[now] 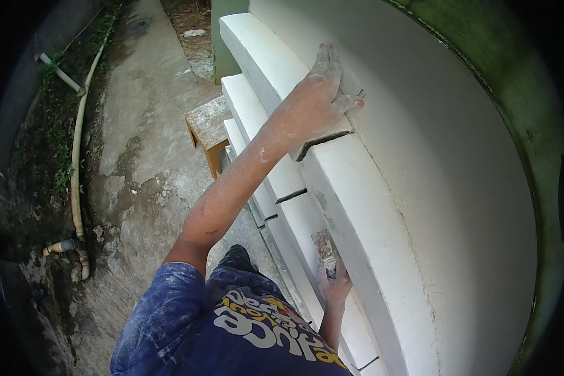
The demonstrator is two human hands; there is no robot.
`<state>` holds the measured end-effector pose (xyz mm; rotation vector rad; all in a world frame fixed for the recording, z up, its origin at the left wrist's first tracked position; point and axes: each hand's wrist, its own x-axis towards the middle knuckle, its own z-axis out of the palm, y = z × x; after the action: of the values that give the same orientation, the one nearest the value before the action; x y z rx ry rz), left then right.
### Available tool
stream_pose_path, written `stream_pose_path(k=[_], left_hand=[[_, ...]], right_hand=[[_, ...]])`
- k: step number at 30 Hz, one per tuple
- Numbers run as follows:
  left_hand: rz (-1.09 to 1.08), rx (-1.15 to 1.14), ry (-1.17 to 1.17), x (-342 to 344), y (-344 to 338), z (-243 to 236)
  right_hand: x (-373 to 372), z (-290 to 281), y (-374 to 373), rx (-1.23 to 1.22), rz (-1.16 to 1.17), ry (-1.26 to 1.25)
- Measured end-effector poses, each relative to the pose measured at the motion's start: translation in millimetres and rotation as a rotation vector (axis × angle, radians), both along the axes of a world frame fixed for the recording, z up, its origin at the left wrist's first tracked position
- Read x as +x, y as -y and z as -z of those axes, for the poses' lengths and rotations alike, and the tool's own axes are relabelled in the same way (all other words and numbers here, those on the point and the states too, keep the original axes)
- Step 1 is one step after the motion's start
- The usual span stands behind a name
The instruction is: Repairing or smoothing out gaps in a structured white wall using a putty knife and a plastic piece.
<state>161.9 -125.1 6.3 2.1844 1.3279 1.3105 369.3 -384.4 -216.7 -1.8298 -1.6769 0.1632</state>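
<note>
My left hand (327, 81), coated in white dust, reaches far up along the pale wall (445, 156) above a white ledge. Its fingers point away and the thumb is spread aside; I see nothing held. A small dark sliver (361, 93) shows by the thumb, too small to name. Lower down, my right hand (335, 287) grips what looks like a short flat paintbrush (323, 249), crusted with white and brownish at its tip. It sits beside a lower white ledge (304, 225), under the overhang of the upper ledge (376, 232).
Dark gaps split the stepped white ledges, one gap (323, 143) below my left forearm. A dusty wooden bench (208, 122) stands beside them. To the left run a concrete path (138, 125) and a pipe (78, 163) along plants. Green trim (514, 88) curves along the right.
</note>
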Motion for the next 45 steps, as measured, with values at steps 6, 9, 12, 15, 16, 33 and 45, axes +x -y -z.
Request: stream_pose_path(k=[6,9,12,15,16,33,45], left_hand=[[0.032,-0.058,0.132,-4.2,8.9,-8.2],[-0.120,0.147,-0.040,2.3,12.6,5.6],[-0.062,-0.212,0.046,-21.3,-5.2,-22.9],[-0.023,-0.256,0.028,-24.3,-1.0,-24.6],[-0.003,-0.215,0.007,-20.6,5.9,-21.3],[-0.089,0.109,0.039,13.4,28.0,3.6],[-0.110,0.203,0.038,-0.8,14.5,-0.4]], right_hand=[[-4.9,-1.3,-4.2,0.033,0.014,0.009],[-8.0,-3.6,-6.0,0.073,0.017,0.019],[-6.8,-1.5,-5.9,0.101,0.014,0.010],[-6.5,3.5,-4.1,0.099,0.025,0.013],[-6.2,3.8,-5.0,0.105,0.038,0.032],[-6.3,0.3,-4.2,-0.028,0.053,-0.076],[-5.1,6.4,-1.1,-0.038,0.074,-0.073]])
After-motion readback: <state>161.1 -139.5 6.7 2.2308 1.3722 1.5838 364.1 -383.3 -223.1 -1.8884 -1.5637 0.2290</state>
